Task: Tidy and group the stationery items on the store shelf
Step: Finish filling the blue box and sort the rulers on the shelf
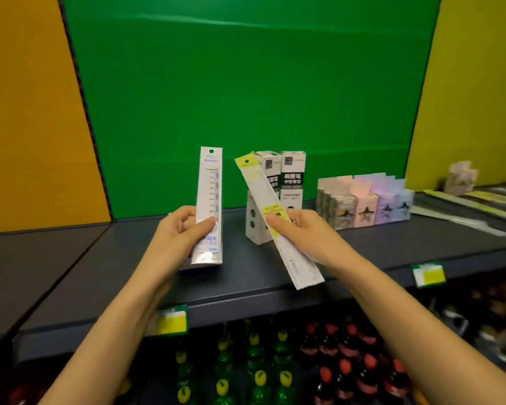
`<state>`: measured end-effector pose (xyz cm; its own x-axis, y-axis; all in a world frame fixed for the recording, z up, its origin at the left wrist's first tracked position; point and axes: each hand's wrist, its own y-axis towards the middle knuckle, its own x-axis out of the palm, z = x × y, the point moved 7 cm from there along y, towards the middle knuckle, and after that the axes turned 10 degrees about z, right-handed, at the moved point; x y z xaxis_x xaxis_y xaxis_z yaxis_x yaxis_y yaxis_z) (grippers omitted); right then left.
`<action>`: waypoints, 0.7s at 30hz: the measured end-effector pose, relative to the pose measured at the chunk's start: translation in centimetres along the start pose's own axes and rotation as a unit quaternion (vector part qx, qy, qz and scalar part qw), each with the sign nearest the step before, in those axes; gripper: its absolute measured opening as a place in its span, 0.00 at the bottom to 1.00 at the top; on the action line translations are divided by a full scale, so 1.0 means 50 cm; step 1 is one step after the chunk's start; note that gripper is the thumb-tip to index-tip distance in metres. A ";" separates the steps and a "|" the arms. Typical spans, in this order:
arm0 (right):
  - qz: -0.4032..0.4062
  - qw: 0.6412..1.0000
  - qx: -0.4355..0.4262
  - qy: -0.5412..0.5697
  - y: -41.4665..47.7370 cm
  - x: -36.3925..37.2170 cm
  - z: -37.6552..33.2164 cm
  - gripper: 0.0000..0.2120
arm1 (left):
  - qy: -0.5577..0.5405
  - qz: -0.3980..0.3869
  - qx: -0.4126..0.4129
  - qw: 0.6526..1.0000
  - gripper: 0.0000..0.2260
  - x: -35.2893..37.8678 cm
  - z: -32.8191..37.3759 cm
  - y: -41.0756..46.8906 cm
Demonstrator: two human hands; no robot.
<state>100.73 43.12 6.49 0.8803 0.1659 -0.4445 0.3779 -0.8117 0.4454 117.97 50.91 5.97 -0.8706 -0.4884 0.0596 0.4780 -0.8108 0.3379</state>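
Blue pack [209, 200] upright, left hand [181, 229] | yellow pack [278, 217] tilted, right hand [301, 229]

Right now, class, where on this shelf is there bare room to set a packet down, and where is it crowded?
The shelf is bare left of the left hand, back to the green panel. A narrower bare strip fronts the pastel boxes. Crowded: white refill boxes, pastel boxes and flat packets at right.

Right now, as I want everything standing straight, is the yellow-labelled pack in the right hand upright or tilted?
Tilted. The yellow-labelled pack slants in the right hand, its top leaning left and its bottom right.
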 end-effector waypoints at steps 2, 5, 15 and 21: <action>0.008 1.000 0.008 -0.016 -0.030 -0.074 0.038 0.17 | -0.012 -0.014 0.002 1.000 0.04 0.078 -0.003 -0.022; 0.019 0.999 0.010 -0.037 -0.077 -0.178 0.090 0.15 | -0.019 -0.035 0.008 0.999 0.05 0.189 -0.012 -0.060; 0.097 0.990 0.066 -0.082 -0.140 -0.490 0.249 0.16 | -0.026 -0.099 -0.009 0.995 0.04 0.522 -0.053 -0.113; 0.131 0.981 0.090 -0.107 -0.134 -0.642 0.351 0.18 | -0.033 -0.138 -0.009 0.990 0.04 0.709 -0.076 -0.100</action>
<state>64.91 33.40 4.14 0.8524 -0.1679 -0.4952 0.0728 -0.8997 0.4304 85.18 36.41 2.81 -0.9738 -0.2255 0.0279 0.2218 -0.9166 0.3326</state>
